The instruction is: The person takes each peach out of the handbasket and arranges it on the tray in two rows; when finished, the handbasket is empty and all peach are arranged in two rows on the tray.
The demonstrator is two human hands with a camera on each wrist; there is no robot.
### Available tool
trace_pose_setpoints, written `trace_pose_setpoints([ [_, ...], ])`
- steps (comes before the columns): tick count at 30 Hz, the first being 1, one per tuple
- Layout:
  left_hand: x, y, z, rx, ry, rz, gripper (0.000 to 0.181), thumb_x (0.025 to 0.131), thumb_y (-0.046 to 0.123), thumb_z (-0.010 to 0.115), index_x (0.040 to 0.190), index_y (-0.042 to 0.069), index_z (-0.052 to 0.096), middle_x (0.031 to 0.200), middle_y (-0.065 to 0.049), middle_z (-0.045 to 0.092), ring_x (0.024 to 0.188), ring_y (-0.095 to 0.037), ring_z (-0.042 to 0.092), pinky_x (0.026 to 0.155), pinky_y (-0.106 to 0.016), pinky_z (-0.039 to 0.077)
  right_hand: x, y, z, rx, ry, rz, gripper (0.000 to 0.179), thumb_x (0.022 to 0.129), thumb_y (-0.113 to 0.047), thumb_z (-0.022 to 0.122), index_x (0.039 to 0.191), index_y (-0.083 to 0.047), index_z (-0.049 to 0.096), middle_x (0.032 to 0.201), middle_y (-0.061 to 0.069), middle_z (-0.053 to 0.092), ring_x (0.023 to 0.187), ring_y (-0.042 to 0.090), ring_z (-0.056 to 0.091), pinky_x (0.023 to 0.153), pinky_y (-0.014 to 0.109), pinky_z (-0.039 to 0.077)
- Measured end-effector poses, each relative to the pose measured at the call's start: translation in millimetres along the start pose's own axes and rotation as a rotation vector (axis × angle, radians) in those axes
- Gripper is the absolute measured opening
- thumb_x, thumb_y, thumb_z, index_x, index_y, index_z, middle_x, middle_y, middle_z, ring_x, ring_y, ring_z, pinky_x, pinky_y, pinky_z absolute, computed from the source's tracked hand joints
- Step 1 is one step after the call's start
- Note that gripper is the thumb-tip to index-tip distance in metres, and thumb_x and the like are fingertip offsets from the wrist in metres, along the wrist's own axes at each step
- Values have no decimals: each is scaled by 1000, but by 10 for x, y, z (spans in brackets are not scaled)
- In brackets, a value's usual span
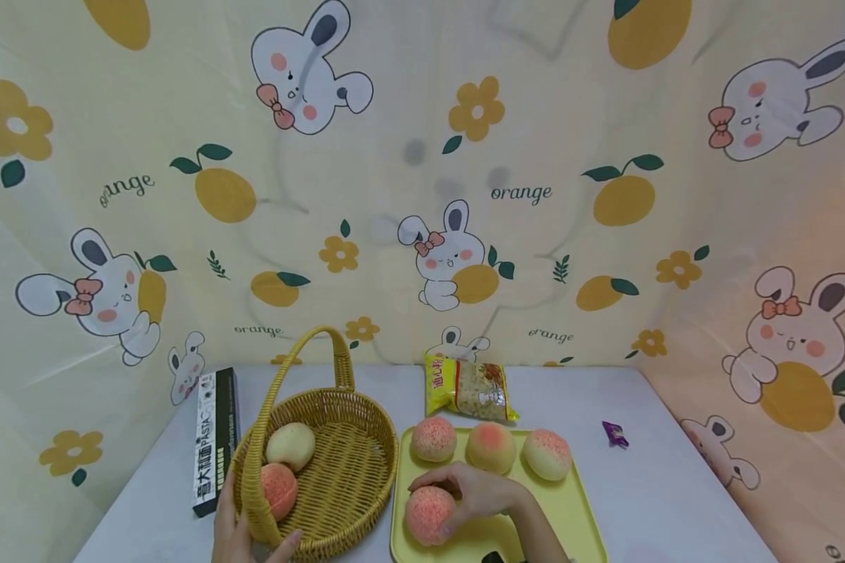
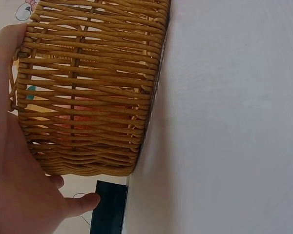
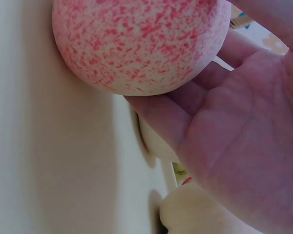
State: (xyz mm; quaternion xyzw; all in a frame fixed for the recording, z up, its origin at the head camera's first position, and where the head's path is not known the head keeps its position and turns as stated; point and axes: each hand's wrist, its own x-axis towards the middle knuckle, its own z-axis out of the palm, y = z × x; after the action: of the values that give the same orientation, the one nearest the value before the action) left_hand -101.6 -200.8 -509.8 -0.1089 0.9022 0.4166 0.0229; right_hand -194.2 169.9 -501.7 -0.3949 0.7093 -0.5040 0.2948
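In the head view my left hand (image 1: 235, 532) grips the near left side of a round wicker basket (image 1: 352, 461) with a tall handle. The left wrist view shows this hand against the basket's woven wall (image 2: 88, 92). Inside the basket lie a cream peach-like ball (image 1: 291, 446) and a coral-pink peach (image 1: 278, 491). My right hand (image 1: 482, 493) holds a pink-speckled peach (image 1: 431, 516) over the near left part of a yellow tray (image 1: 570, 516), with fingers and thumb around it. Whether that peach touches the tray is hard to tell. Three more peaches (image 1: 490, 447) sit along the tray's far side.
Behind the tray lies a yellow food packet (image 1: 470, 389). A black and white pasta box (image 1: 216, 442) stands left of the basket. To the tray's right is a small purple wrapped candy (image 1: 615, 435). Printed cloth (image 1: 394, 156) encloses the white table (image 1: 676, 500) at the back and sides.
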Motion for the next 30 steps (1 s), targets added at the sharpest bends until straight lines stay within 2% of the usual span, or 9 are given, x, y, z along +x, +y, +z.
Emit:
trace_pose_setpoints([
  [10,-25,-2,-5,-5,3,11,111,74,59,80,152,-4,33,161,-22,-20,145,-53,-3,109,-75,12,-14,37,26,12,23,16,62,80,-9,80,137,-2,56,129,-1,64,119,10,58,102,25,44],
  [15,-19,3,-2,1,4,9,110,75,61,79,151,-5,35,161,-22,-22,146,-53,-5,109,-75,12,-9,41,23,32,14,23,62,82,-9,80,138,-2,55,131,-1,63,120,11,57,101,25,44],
  [22,11,15,-10,28,-8,6,109,76,65,75,150,-5,37,161,-22,-23,145,-54,-4,110,-75,12,-15,21,-5,1,19,6,64,81,-10,79,138,2,54,133,1,62,123,11,56,104,25,42],
  [25,-6,14,-11,31,4,32,111,77,64,75,153,-4,31,161,-22,-22,145,-54,-3,109,-75,12,-13,2,-4,-20,18,4,65,81,-11,79,138,3,53,134,4,62,123,10,55,105,24,41],
  [30,-37,-4,7,25,50,101,110,78,61,75,155,-3,28,162,-23,-18,145,-55,0,106,-78,15,-5,-36,-6,-8,11,3,67,80,-11,77,140,6,51,138,19,57,127,11,52,107,23,39],
])
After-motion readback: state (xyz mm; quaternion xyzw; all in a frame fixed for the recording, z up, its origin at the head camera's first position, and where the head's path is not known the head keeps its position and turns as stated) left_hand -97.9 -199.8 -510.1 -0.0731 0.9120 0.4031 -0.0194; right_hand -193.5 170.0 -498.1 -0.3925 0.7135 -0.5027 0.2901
